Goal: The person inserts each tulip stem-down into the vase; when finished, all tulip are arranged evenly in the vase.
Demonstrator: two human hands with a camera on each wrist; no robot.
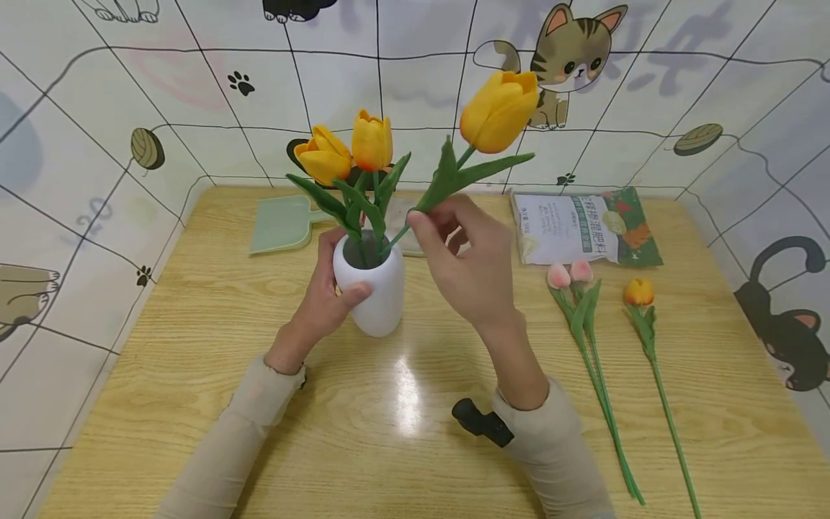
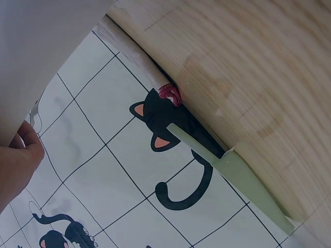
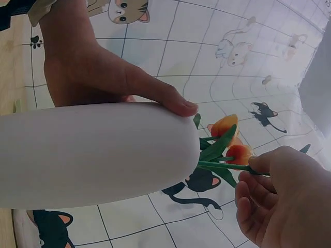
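Clock positions take the vase as centre, with twelve o'clock toward the patterned wall (image 1: 415,94). The white vase (image 1: 381,306) is left of the table's (image 1: 337,411) centreline; two yellow flowers (image 1: 372,140) stand in its mouth. The left hand (image 1: 320,306) is clamped round the vase at nine o'clock, thumb across the front. The right hand (image 1: 476,256), between two and three, pinches the stem of a third yellow flower (image 1: 450,180); the stem slants into the mouth, bloom toward one. The hands are apart. A green dustpan (image 1: 282,225) lies at ten; a bag (image 1: 570,227) between two and three; two pink flowers (image 1: 578,316) and another yellow flower (image 1: 643,324) between three and four.
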